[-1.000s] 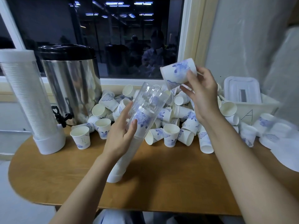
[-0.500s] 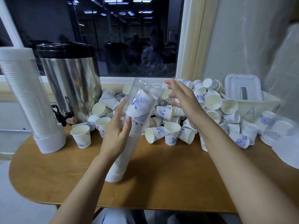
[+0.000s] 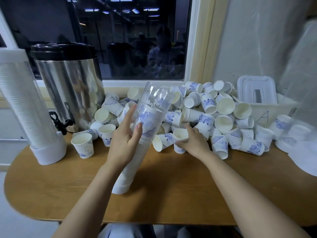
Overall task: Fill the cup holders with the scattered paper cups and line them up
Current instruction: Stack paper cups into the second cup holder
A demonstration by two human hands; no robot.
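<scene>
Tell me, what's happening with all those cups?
A person is loading paper cups into a clear cup holder. The left hand holds the tilted holder, whose base rests on the table; stacked cups fill most of it. The right hand grips one upright cup at the front of the scattered pile. A second holder, already full, stands at the left beside a metal urn.

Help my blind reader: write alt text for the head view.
The left hand holds a tilted clear cup holder, partly filled with stacked cups, while the right hand grips an upright paper cup beside a scattered pile on a table.
</scene>
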